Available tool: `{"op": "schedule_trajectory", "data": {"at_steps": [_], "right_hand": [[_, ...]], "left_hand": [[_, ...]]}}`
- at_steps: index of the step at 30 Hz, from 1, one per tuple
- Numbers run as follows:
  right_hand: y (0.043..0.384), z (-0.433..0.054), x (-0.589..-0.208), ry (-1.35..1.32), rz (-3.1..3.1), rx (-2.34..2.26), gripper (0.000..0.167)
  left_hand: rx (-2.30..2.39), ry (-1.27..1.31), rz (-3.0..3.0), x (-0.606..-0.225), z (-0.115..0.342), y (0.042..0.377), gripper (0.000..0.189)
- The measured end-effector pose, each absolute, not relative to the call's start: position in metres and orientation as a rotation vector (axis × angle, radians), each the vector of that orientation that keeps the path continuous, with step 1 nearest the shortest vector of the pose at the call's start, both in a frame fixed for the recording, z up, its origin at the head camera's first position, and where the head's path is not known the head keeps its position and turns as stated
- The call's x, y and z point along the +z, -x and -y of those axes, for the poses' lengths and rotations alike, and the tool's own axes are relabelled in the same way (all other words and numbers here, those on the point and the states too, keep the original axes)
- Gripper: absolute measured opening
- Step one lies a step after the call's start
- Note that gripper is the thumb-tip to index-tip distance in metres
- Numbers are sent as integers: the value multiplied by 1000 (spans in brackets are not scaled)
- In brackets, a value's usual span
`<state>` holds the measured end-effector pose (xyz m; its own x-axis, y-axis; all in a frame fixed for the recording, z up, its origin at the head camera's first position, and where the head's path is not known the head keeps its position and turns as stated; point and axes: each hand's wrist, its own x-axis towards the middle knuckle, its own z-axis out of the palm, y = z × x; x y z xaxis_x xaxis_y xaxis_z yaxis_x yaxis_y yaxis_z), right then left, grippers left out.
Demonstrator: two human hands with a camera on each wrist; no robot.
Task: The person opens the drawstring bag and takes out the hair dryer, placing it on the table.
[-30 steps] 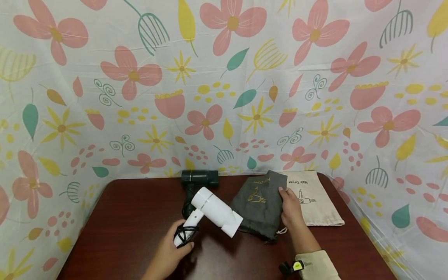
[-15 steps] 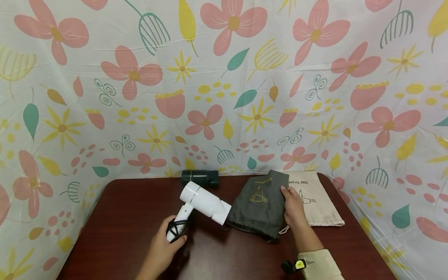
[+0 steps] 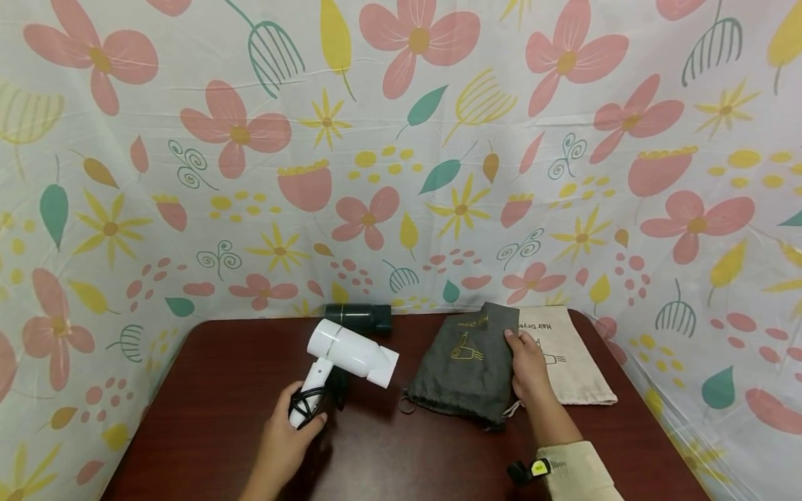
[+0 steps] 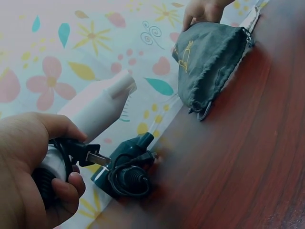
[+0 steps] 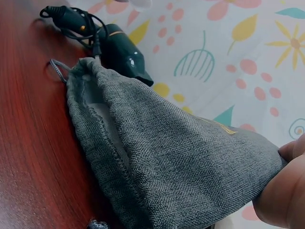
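Observation:
My left hand (image 3: pixel 285 431) grips the handle of a white hair dryer (image 3: pixel 351 351), its nozzle pointing right. A black cord is wound round that handle, and its plug (image 4: pixel 95 157) sticks out by the thumb in the left wrist view. My right hand (image 3: pixel 531 365) pinches the upper right side of a dark grey drawstring bag (image 3: pixel 466 369) with a gold hair dryer print. In the right wrist view the bag's mouth (image 5: pixel 102 109) gapes, showing a pale lining. The dryer and the bag are apart.
A dark green hair dryer (image 3: pixel 360 318) lies at the table's back edge, its handle partly hidden behind the white one. A beige drawstring bag (image 3: pixel 579 376) lies flat at the right, partly under the grey bag. A flowered cloth (image 3: pixel 401 139) hangs behind the brown table (image 3: pixel 207 396).
My left hand has moved left with the white hair dryer, away from the grey bag. My right hand has shifted slightly right and drawn the grey bag along a little.

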<state>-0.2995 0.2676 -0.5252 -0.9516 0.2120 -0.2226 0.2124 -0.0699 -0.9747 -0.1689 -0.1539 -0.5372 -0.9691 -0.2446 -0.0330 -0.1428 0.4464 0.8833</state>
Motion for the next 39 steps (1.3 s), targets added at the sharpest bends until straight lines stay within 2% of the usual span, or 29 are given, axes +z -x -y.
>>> {"op": "schedule_trajectory", "data": {"at_steps": [12,18,22,27,34,39], "right_hand": [[306,-268,-529,-484,-2073,-2390,23],[307,-275,-531,-513,-2135,-2303,44],[308,-280,-530,-531,-2157,-2257,52],[308,-283,-528,-528,-2191,-2230,50],[308,-288,-525,-525,-2205,-2193,56],[310,-291,-522,-520,-2239,-2186,53]], "left_hand": [[-1568,-443,2598,-539,162,176,70],[-1580,-495,2600,-542,165,182,73],[-1585,-514,2597,-543,168,184,74],[-1580,-525,2583,-544,171,186,73],[-1595,-543,2566,-545,171,189,74],[-1602,-554,2538,-544,171,191,75]]}}
